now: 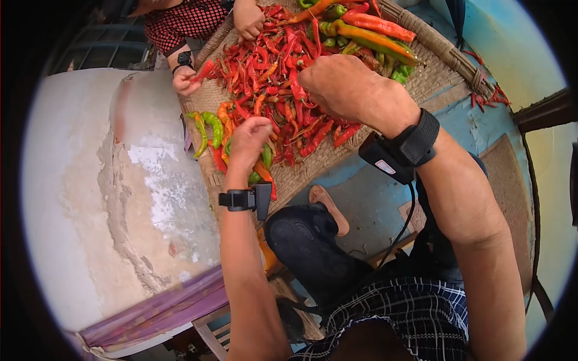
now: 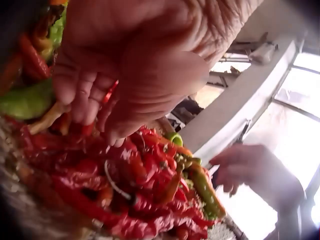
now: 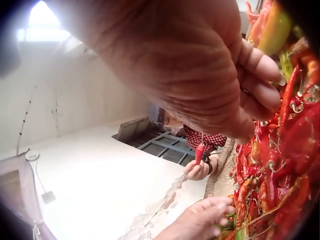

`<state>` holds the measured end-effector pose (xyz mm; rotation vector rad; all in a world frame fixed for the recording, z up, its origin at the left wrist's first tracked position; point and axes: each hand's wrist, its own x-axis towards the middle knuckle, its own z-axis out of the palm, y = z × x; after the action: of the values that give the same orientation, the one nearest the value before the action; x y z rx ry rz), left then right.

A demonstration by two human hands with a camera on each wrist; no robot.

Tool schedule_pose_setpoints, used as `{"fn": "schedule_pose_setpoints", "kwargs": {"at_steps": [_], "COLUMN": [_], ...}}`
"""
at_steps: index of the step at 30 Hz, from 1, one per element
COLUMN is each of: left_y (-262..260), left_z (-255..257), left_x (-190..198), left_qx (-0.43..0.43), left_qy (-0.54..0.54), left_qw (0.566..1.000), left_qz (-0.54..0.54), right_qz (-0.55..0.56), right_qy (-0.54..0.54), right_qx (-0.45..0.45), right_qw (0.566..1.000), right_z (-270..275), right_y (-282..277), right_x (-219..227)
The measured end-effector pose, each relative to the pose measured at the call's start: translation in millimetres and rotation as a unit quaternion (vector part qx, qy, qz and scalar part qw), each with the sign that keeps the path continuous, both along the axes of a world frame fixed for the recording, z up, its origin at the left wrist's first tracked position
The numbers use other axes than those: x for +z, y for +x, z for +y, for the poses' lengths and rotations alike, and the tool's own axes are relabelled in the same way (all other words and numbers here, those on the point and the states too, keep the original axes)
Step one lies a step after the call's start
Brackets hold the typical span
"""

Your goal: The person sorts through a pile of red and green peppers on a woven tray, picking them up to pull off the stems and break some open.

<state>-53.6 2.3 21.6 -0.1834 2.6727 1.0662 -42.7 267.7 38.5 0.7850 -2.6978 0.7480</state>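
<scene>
A heap of red peppers (image 1: 289, 90) (image 2: 145, 175) (image 3: 260, 200) covers a woven mat (image 1: 313, 174). Over the heap's near left part is my left hand (image 1: 250, 141) (image 2: 145, 65) (image 3: 200, 215), its fingers loosely bent beside green and orange peppers, with nothing seen in its grasp. My right hand (image 1: 343, 84) (image 2: 260, 175) (image 3: 185, 70) hovers above the right part of the heap, fingers bent downward; no pepper shows in it. Larger green-orange peppers (image 1: 376, 42) (image 2: 205, 190) (image 3: 275, 27) lie beyond it at the mat's far right.
Across the mat, another person's hand (image 1: 188, 81) (image 3: 197, 170) holds a red pepper (image 1: 205, 70) (image 3: 200, 153); their other hand (image 1: 248, 21) rests at the heap. The mat has a thick rolled edge (image 1: 445, 51). A pale wall (image 1: 78, 174) stands at the left.
</scene>
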Motion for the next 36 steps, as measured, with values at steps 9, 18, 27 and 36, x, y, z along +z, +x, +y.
{"fn": "schedule_pose_setpoints", "kwargs": {"at_steps": [9,18,27,36], "left_y": [8,-51,-55,-65], "left_z": [2,-23,30,18], "left_x": [-6,11,-32,16], "left_qx": [-0.142,0.062,-0.121,-0.018], "left_qy": [-0.135,-0.221,-0.214,-0.030], "left_qw": [0.978,0.894,0.944,0.984], "left_qz": [0.064,0.386,0.221,0.176], "right_qz": [-0.022,-0.040,-0.045,-0.026], "right_qy": [0.021,0.050,0.060,0.010], "right_qx": [0.000,0.002,-0.006,-0.004], "right_qw": [1.000,0.998,0.997,1.000], "right_z": [-2,2,4,10], "right_y": [2,3,2,-2], "right_x": [5,9,9,6]}}
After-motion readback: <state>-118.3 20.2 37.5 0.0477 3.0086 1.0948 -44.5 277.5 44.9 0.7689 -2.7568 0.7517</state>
